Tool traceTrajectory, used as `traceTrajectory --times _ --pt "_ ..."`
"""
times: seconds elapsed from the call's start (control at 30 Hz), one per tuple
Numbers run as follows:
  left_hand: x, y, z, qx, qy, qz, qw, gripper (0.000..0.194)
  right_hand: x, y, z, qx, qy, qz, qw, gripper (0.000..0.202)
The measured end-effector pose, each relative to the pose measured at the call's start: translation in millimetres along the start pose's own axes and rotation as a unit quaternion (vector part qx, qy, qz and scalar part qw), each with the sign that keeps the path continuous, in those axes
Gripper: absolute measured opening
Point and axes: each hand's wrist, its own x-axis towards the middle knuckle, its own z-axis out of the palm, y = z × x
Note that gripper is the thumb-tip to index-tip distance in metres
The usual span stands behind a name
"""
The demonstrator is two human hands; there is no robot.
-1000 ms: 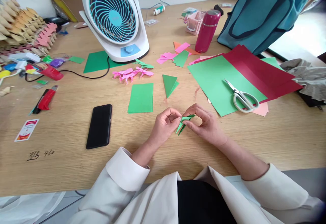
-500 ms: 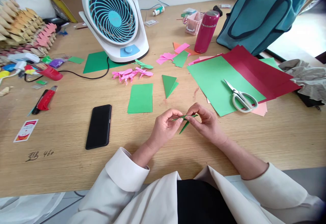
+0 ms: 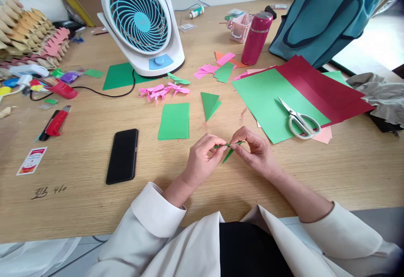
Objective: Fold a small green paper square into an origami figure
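Note:
Both hands pinch one small folded green paper [image 3: 227, 156] between thumbs and fingertips, above the table near its front edge. My left hand [image 3: 203, 157] grips its left part and my right hand [image 3: 255, 153] its right part, the fingertips nearly touching. A narrow pointed piece of the paper hangs down between them. Just beyond the hands lie folded green triangles [image 3: 210, 104] and a stack of green rectangles [image 3: 173, 121]. Folded pink paper figures [image 3: 159, 92] and a green one [image 3: 177, 79] are farther back. The fingertips partly hide the held paper.
White-handled scissors [image 3: 296, 119] rest on a large green sheet [image 3: 261, 96], beside dark red sheets [image 3: 325, 88]. A black phone [image 3: 122, 156] and red cutter [image 3: 57, 122] lie left. Behind stand a fan [image 3: 142, 20], a magenta bottle [image 3: 256, 37] and a teal bag [image 3: 318, 25].
My left hand has tilted slightly and shifted a little left. The green paper is turned a little, its hanging point slightly higher. Both hands keep their hold.

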Motion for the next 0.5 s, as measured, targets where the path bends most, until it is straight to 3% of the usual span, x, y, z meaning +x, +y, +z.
traceTrajectory --times 0.23,0.5 --pt "-0.4 1.0 -1.0 0.093 -0.021 0.056 0.994 0.009 -1.8 0.5 4.4 -0.019 -0.001 0.010 1.000 0.005" --pt "1.3 -1.1 -0.9 0.097 -0.032 0.064 0.993 0.013 0.1 0.7 3.4 -0.003 0.000 0.023 1.000 0.011"
